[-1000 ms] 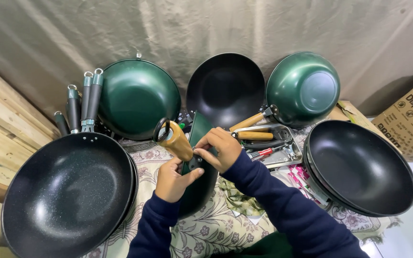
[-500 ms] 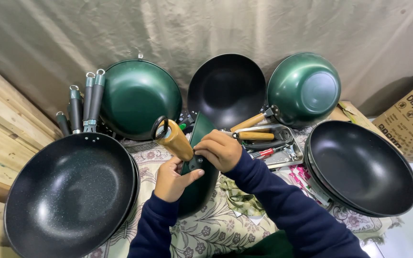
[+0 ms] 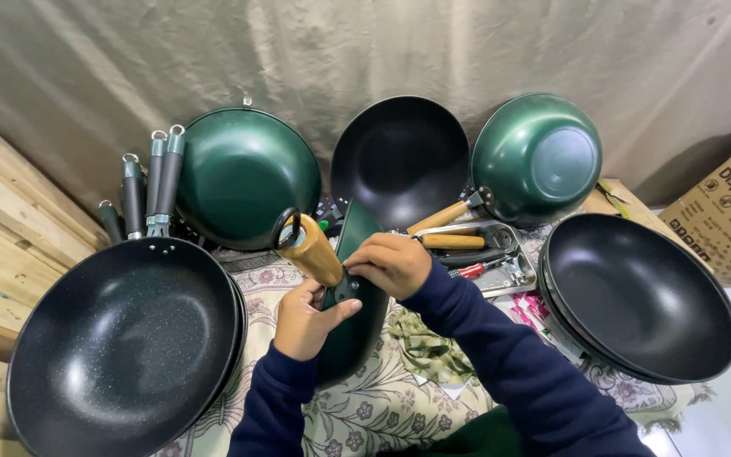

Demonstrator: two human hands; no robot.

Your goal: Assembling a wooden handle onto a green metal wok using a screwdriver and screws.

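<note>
Hands on a green pan with a wooden handle

Left hand point(image 3: 305, 320) cups the wooden handle point(image 3: 310, 250) from below, fingers curled around it. Right hand point(image 3: 392, 264) pinches the spot where the handle meets the green pan point(image 3: 357, 326), which stands on its edge on the flowery cloth point(image 3: 365, 415). Black pans point(image 3: 120, 338) sit at the left and right, and a tool tray point(image 3: 501, 271) lies just behind.

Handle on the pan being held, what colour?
Light wood-brown handle with a black hanging ring; pan is dark green. Head view.
</note>
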